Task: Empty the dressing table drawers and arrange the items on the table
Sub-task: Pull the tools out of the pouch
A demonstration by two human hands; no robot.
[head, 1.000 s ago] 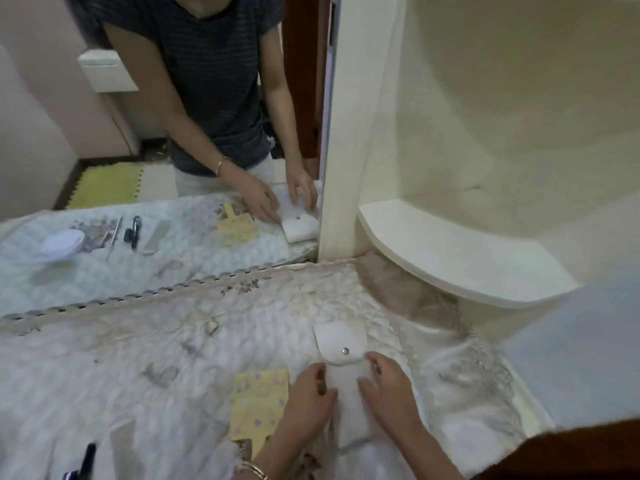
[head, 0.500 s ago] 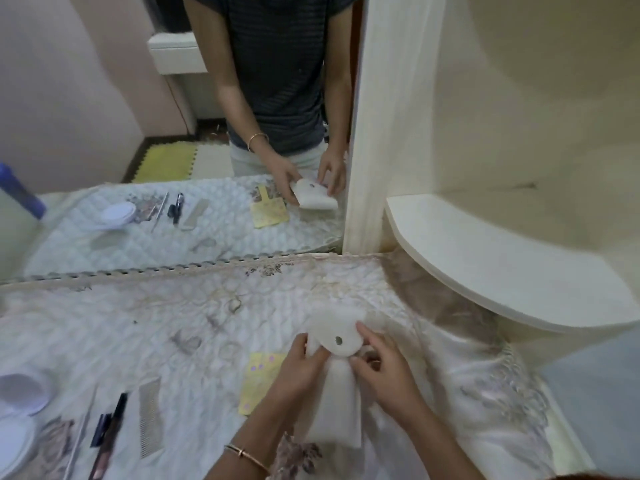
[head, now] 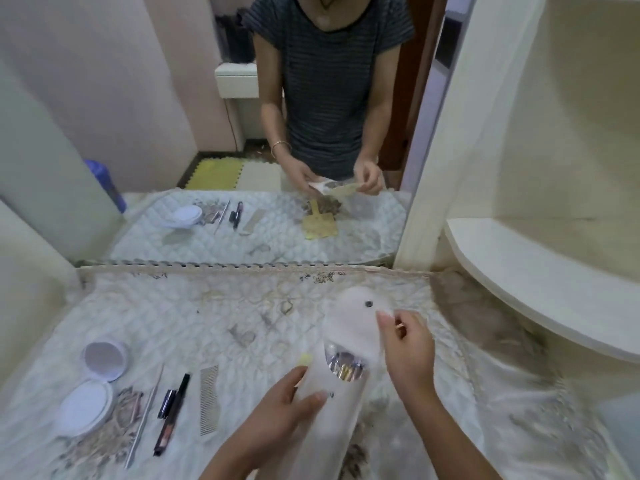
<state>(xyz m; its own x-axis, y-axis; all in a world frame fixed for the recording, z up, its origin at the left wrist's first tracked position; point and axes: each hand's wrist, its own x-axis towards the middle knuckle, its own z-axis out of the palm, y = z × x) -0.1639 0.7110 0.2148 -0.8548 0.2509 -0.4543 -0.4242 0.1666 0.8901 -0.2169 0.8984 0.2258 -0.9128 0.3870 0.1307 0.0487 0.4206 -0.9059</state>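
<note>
A white soft pouch with a snap flap is lifted over the quilted table cover. Its flap stands open and shiny metal items show in its mouth. My left hand grips the pouch body from the left, thumb on its front. My right hand pinches the pouch's right edge next to the flap. On the left lie an open white compact, a thin metal stick, dark make-up pens and a small comb.
A mirror stands at the back of the table and reflects a person and the items. A cream curved shelf juts out at the right. A yellow card is mostly hidden behind the pouch.
Both hands have raised the pouch off the cover and opened its flap, so the metal items inside now show. The view has swung left, bringing the compact, pens and comb into sight.
</note>
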